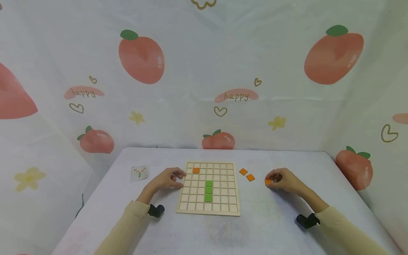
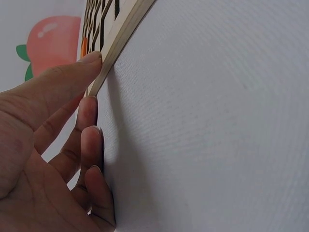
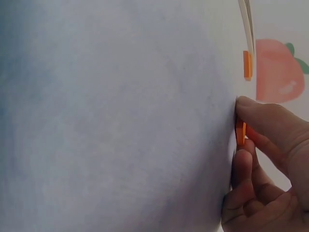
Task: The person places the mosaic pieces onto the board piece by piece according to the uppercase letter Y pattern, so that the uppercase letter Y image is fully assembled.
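Note:
A square wooden grid board (image 1: 207, 213) lies on the table. One orange tile (image 1: 196, 170) sits in its upper left part, and three green tiles (image 1: 208, 190) form a column near the middle. At the board's left edge rests my left hand (image 1: 167, 178); in the left wrist view its thumb (image 2: 91, 58) touches the wooden rim, the other fingers loosely bent by the tabletop. Right of the board, my right hand (image 1: 284, 180) pinches an orange tile (image 3: 240, 131) between thumb and fingers, low over the table. Two loose orange tiles (image 1: 247, 174) lie between that hand and the board.
A small card with a printed coloured grid (image 1: 139, 173) lies left of my left hand. The white-covered table (image 1: 255, 226) meets a fruit-patterned cloth backdrop (image 1: 191, 117) behind and at the sides. Each wrist carries a black strap-on device (image 1: 307, 221).

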Tool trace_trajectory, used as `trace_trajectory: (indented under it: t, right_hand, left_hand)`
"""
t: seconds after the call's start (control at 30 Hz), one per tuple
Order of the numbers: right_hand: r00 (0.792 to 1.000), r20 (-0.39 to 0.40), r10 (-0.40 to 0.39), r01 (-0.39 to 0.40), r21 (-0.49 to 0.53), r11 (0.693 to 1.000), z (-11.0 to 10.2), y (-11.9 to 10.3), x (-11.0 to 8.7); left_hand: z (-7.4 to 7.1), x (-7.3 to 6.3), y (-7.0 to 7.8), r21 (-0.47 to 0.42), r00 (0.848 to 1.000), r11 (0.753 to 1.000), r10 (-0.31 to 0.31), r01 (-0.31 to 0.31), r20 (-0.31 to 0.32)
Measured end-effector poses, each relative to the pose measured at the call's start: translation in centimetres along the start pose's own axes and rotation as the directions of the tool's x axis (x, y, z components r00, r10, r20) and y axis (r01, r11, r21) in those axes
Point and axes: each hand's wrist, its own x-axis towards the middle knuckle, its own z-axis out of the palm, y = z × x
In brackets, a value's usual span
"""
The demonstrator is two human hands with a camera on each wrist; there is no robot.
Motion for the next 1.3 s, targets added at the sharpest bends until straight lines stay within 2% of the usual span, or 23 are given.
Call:
trace_trajectory:
  t: [0.27,0.53,0.67,0.93,1.07,1.17,1.3]
  right_hand:
    - [1.000,-0.015,0.023,-0.023,0.009,1.000,0.3,-0.2,0.8]
    - [0.998,-0.031,0.049,-0.047,0.067,0.997,0.7,-1.2,2.1]
    - [0.999,-0.035,0.010,-0.007,0.105,0.994,1.1,-1.3,2.9]
    - [0.999,-0.045,-0.015,0.023,0.183,0.983,2.4,-2.3,4.1]
    - [0.999,-0.042,-0.029,0.037,0.201,0.979,2.8,-4.5,4.3]
    - [0.999,-0.034,-0.023,0.029,0.193,0.981,3.4,-5.2,4.8]
    - [0.998,-0.042,-0.039,0.047,0.196,0.979,4.5,-4.5,6.1]
  left_hand:
    - [0.0,0.0,-0.2,0.000,1.000,1.000,-0.001,0.001,-0.001]
    - [0.1,0.0,-0.3,0.002,1.000,1.000,-0.003,0.003,-0.001]
    - [0.1,0.0,-0.2,0.003,1.000,1.000,-0.008,0.008,-0.004]
    - [0.1,0.0,-0.3,0.006,1.000,1.000,0.010,-0.010,-0.003]
    - [0.2,0.0,-0.4,0.006,1.000,1.000,0.028,-0.028,0.004]
    - [0.2,0.0,-0.3,0.004,1.000,1.000,0.014,-0.014,-0.003]
    - [0.1,0.0,-0.2,0.003,1.000,1.000,-0.007,0.007,-0.012]
